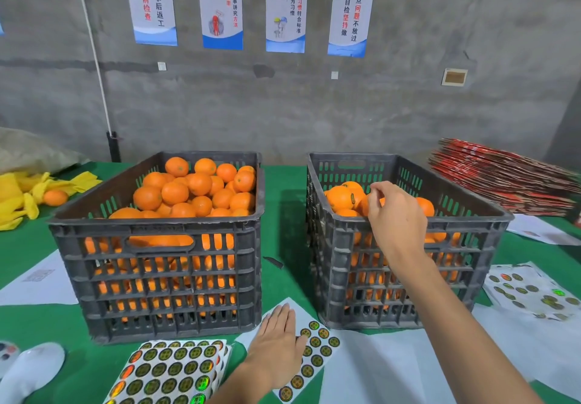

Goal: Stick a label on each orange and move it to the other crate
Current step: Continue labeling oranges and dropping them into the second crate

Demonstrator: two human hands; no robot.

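Two dark slotted crates on a green table (pixel 283 202). Left crate (pixel 157 278) heaped with oranges (pixel 195 189); right crate (pixel 405 278) partly filled. Right hand (pixel 397 218) reaches over the near rim of the right crate, fingers curled among the fruit; whether it grips one cannot be told. A labelled orange (pixel 341 198) lies just left of it. Left hand (pixel 278 345) rests flat, fingers spread, on a label sheet (pixel 317 347) between the crates. A fuller sheet stack (pixel 169 372) lies beside it. Posters (pixel 251 7) hang on the grey wall.
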